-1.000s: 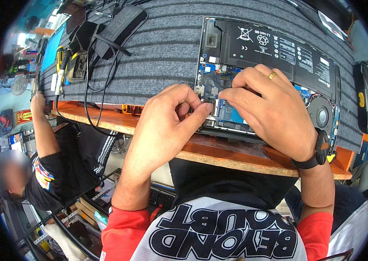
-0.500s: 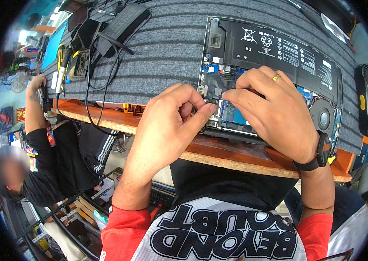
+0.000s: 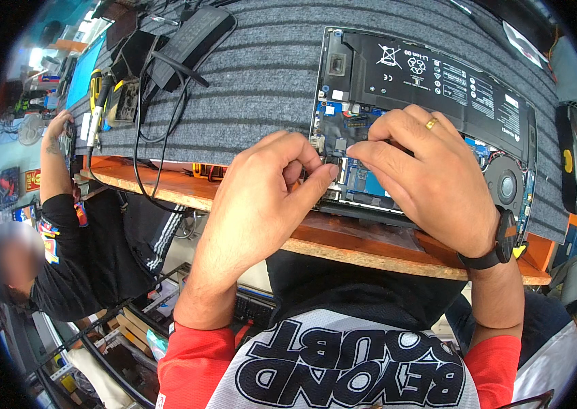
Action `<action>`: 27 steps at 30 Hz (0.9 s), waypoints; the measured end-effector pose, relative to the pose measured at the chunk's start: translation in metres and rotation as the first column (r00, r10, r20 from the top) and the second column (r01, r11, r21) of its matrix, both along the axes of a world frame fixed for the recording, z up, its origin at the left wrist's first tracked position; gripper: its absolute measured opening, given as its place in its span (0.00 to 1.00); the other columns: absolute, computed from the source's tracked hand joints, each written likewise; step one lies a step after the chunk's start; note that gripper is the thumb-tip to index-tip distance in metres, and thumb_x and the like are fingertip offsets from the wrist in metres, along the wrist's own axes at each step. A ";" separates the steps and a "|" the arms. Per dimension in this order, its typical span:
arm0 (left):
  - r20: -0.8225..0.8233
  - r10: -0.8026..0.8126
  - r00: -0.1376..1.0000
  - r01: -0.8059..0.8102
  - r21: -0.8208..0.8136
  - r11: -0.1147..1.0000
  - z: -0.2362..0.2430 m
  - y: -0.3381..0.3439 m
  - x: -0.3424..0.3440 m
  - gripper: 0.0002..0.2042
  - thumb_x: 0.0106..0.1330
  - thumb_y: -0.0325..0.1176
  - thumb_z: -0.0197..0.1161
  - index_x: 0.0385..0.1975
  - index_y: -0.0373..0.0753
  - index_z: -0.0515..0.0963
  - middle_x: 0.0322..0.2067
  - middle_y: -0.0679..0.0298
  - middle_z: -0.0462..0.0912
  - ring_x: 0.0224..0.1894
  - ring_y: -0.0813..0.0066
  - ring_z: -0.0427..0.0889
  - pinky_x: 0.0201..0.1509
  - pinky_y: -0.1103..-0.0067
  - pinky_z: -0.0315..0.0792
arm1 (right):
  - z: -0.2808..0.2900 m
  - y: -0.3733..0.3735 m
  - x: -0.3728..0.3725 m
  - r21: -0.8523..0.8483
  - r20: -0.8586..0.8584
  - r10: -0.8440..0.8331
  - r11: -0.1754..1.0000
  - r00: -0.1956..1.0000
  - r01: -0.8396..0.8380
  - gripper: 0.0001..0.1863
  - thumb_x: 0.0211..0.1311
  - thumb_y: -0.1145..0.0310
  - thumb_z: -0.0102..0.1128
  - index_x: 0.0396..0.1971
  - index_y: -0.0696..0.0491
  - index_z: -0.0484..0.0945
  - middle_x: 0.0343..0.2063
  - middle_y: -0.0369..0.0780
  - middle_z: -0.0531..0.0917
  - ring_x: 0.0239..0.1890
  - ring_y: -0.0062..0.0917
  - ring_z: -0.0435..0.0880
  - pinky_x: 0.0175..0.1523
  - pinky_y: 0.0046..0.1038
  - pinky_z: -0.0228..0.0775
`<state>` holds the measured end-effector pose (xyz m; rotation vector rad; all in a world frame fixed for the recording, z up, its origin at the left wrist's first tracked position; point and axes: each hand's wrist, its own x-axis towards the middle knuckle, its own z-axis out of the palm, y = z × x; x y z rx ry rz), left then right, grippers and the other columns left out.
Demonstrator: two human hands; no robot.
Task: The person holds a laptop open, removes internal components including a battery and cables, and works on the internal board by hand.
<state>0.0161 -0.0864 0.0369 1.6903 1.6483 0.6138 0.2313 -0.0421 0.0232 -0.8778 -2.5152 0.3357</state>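
Observation:
An opened laptop (image 3: pixel 327 116) lies on a grey ribbed mat, its insides facing up. Its black battery (image 3: pixel 462 85) spans the far side, and a round fan (image 3: pixel 507 183) sits near the right end. My left hand (image 3: pixel 264 191) is at the near left edge of the circuit board, thumb and forefinger closed close together. Over the board's middle, my right hand (image 3: pixel 425 180) has its thumb and forefinger pinched beside a blue board part (image 3: pixel 375 183). Whatever either pinch holds is too small or hidden to make out. The right palm covers part of the board.
Left on the mat are a black power adapter (image 3: pixel 193 44), its black cable (image 3: pixel 140 136) hanging over the edge, and a yellow-black screwdriver (image 3: pixel 95 92). The wooden desk edge (image 3: pixel 363 252) runs below my wrists. Another person (image 3: pixel 91 259) is at the left; a black case (image 3: pixel 573 157) stands right.
My hands hold nearly the same pose over the laptop, with only a slight shift of the right fingertips. The other person's head and arm at the left have moved a little.

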 end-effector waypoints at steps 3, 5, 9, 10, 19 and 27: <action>-0.019 -0.010 1.000 0.010 0.001 1.000 0.001 0.001 0.000 0.10 0.61 0.28 0.72 0.25 0.32 0.77 0.20 0.71 0.62 0.24 0.83 0.58 0.26 0.78 0.54 | 0.000 0.000 0.001 0.006 0.003 0.003 1.000 1.000 -0.003 0.09 0.55 0.72 0.66 0.37 0.50 0.84 0.33 0.33 0.77 0.37 0.28 0.77 0.40 0.31 0.67; -0.028 -0.016 0.999 0.016 0.004 1.000 0.003 0.001 0.001 0.10 0.60 0.27 0.72 0.26 0.32 0.77 0.20 0.71 0.62 0.24 0.82 0.58 0.26 0.78 0.54 | 0.000 0.000 0.001 0.011 0.003 0.004 1.000 1.000 -0.004 0.09 0.55 0.72 0.66 0.37 0.50 0.84 0.33 0.33 0.77 0.37 0.28 0.77 0.40 0.31 0.67; -0.055 -0.030 0.998 0.032 0.037 0.999 0.004 0.001 0.001 0.09 0.60 0.27 0.72 0.26 0.32 0.77 0.20 0.69 0.62 0.24 0.81 0.59 0.26 0.76 0.55 | -0.001 0.000 0.000 0.015 0.000 0.004 1.000 1.000 -0.004 0.09 0.54 0.72 0.67 0.37 0.50 0.84 0.33 0.33 0.77 0.37 0.28 0.77 0.40 0.31 0.67; -0.065 -0.033 0.997 0.036 0.049 0.998 0.004 0.001 0.001 0.09 0.59 0.27 0.72 0.26 0.31 0.77 0.20 0.69 0.61 0.23 0.80 0.59 0.26 0.76 0.55 | -0.001 0.000 0.000 0.014 0.001 0.003 1.000 1.000 -0.003 0.09 0.54 0.72 0.67 0.38 0.50 0.84 0.33 0.33 0.77 0.37 0.28 0.77 0.40 0.30 0.67; -0.119 -0.070 0.990 0.079 0.076 0.994 0.007 0.002 0.000 0.09 0.60 0.27 0.72 0.27 0.32 0.77 0.19 0.67 0.61 0.23 0.77 0.60 0.27 0.74 0.56 | -0.001 0.000 0.001 0.009 0.006 0.006 1.000 1.000 -0.006 0.10 0.55 0.72 0.66 0.38 0.49 0.84 0.33 0.33 0.77 0.37 0.27 0.77 0.40 0.31 0.67; -0.085 -0.081 0.993 0.085 0.049 0.995 0.006 0.004 -0.002 0.09 0.61 0.28 0.71 0.27 0.32 0.77 0.19 0.67 0.60 0.23 0.77 0.60 0.27 0.74 0.56 | 0.000 -0.001 0.000 0.008 0.006 0.004 1.000 1.000 -0.004 0.10 0.55 0.72 0.66 0.38 0.49 0.84 0.33 0.33 0.77 0.37 0.27 0.77 0.40 0.31 0.66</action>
